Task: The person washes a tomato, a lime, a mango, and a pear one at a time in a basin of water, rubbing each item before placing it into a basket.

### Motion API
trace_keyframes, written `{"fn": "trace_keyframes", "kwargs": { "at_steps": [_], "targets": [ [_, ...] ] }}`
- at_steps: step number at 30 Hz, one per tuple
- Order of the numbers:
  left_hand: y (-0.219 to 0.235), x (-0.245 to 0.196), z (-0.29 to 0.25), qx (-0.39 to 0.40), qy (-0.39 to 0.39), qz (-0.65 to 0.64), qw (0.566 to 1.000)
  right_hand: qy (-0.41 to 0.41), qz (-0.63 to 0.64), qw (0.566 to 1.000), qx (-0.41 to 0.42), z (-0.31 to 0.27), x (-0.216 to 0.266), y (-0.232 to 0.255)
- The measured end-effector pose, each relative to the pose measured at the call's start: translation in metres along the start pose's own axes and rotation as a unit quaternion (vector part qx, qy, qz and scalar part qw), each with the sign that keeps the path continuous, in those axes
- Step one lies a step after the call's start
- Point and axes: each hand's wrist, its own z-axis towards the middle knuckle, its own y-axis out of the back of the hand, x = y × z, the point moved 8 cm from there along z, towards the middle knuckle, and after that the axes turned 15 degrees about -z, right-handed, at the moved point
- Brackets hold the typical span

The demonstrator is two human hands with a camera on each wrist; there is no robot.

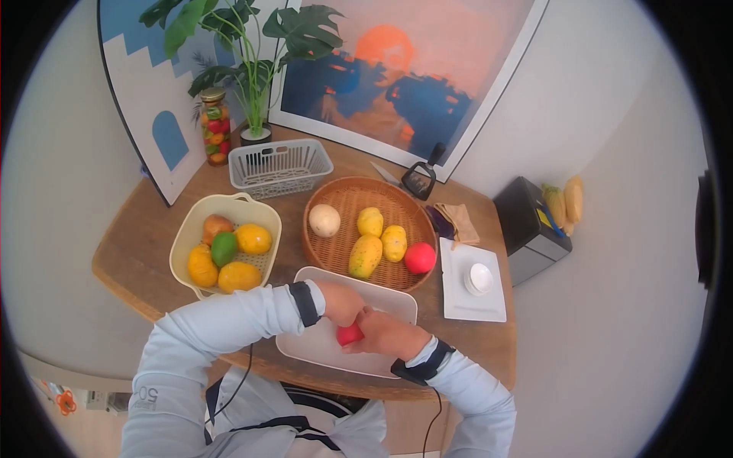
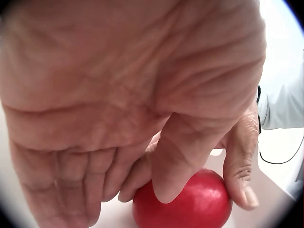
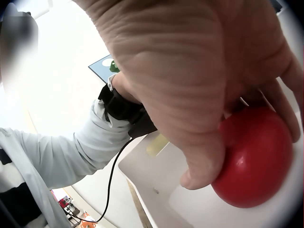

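A glossy red round fruit [image 1: 349,334] is low in the pale rectangular bin [image 1: 309,343] in front of me. My right hand [image 1: 391,334] grips it from above; in the right wrist view the thumb lies along one side of the red fruit [image 3: 256,159] and the fingers along the other. Close beside, my left hand [image 1: 341,302] reaches over the same bin. In the left wrist view the left hand [image 2: 128,90] has its fingers extended downward, and its thumb overlaps the red fruit [image 2: 190,204].
Behind the bin, a round wicker basket [image 1: 343,187] holds yellow fruits, a beige ball-like fruit and another red one. A cream basket [image 1: 182,263] of fruit stands left. Further back are a grey plastic basket [image 1: 244,185] and a filled jar [image 1: 216,130]. A white tray [image 1: 458,301] sits right.
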Motion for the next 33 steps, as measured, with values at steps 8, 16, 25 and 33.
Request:
{"fn": "trace_keyframes", "kwargs": {
  "at_steps": [8,16,25,33],
  "targets": [
    [0.02,-0.005,-0.016,-0.07,-0.049,-0.078,0.993,-0.03,0.04,0.999,0.001,-0.011,0.012,0.034],
    [0.083,0.004,-0.052,-0.301,-0.097,-0.195,0.928,-0.215,-0.057,0.922,-0.316,-0.039,-0.059,0.119],
    [0.107,0.043,-0.097,-0.356,-0.047,-0.122,0.925,-0.217,-0.058,0.924,-0.31,-0.015,-0.1,0.095],
    [0.122,0.136,-0.18,-0.343,0.178,0.051,0.921,-0.138,0.043,0.921,-0.362,-0.052,-0.044,0.114]
  ]
}}
